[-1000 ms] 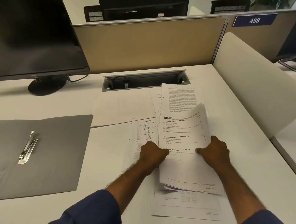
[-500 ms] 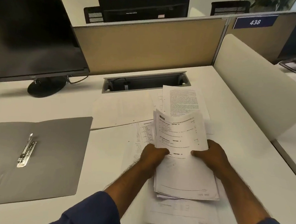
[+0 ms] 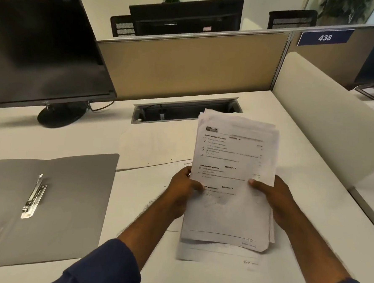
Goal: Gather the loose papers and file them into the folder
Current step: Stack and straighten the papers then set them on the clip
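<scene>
A stack of printed white papers (image 3: pixel 232 179) is held up above the white desk, tilted toward me. My left hand (image 3: pixel 184 191) grips its left edge, thumb on top of the front sheet. My right hand (image 3: pixel 272 197) grips the right edge the same way. A few more sheets (image 3: pixel 214 255) lie flat on the desk under the stack, and others (image 3: pixel 157 152) lie further back. The grey folder (image 3: pixel 68 199) lies open on the left with its metal clip fastener (image 3: pixel 33 197) bare.
A black monitor (image 3: pixel 42 51) on a round stand sits at the back left. A cable slot (image 3: pixel 183 111) is cut into the desk behind the papers. A tan partition (image 3: pixel 186 62) closes the back and a cream divider (image 3: pixel 327 119) the right side.
Both hands have lifted the stack off the desk and squared its sheets together; the top sheet no longer curls, and more papers have joined the stack from behind.
</scene>
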Available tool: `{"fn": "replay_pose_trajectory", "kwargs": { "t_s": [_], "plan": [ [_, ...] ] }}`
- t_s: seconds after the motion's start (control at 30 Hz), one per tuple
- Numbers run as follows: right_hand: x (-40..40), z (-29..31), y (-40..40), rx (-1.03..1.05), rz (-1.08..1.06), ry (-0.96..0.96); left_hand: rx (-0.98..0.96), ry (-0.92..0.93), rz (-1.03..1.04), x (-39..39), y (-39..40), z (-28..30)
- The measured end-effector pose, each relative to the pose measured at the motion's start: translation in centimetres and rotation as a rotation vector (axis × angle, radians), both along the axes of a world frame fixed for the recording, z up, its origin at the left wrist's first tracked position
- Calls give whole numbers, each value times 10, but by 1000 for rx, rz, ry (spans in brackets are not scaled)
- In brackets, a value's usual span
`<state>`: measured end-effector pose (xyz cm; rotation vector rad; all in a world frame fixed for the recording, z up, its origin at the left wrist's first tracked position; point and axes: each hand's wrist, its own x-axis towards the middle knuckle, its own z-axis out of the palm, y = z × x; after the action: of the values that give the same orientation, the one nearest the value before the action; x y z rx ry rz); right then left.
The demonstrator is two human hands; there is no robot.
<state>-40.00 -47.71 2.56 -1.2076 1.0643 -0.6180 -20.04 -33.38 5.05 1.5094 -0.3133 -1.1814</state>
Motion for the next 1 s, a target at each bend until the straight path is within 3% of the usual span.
{"fn": "replay_pose_trajectory", "kwargs": {
  "t_s": [0.17, 0.33, 0.43, 0.53, 0.6, 0.7, 0.77, 1.0],
  "plan": [
    [-6, -4, -10, 250, 132, -189, -81, 59, -17, 9, -6, -2],
    [1, -3, -18, 205, 240, -156, -43, -15, -5, 27, -17, -10],
    [8, 4, -26, 168, 216, -160, 11, -290, 22, 46, -26, -18],
    [10, 6, -37, 187, 165, -181, 162, -882, 14, 81, -27, -35],
    [9, 6, -45, 198, 149, -199, 303, -1123, -43, 109, -26, -47],
    [8, 4, -52, 196, 128, -223, 572, -1218, -247, 140, -25, -60],
    [9, 2, -56, 206, 103, -245, 650, -1236, -374, 147, -25, -69],
    [13, -2, -56, 235, 84, -250, 468, -1377, -273, 137, -22, -75]
  ]
}}
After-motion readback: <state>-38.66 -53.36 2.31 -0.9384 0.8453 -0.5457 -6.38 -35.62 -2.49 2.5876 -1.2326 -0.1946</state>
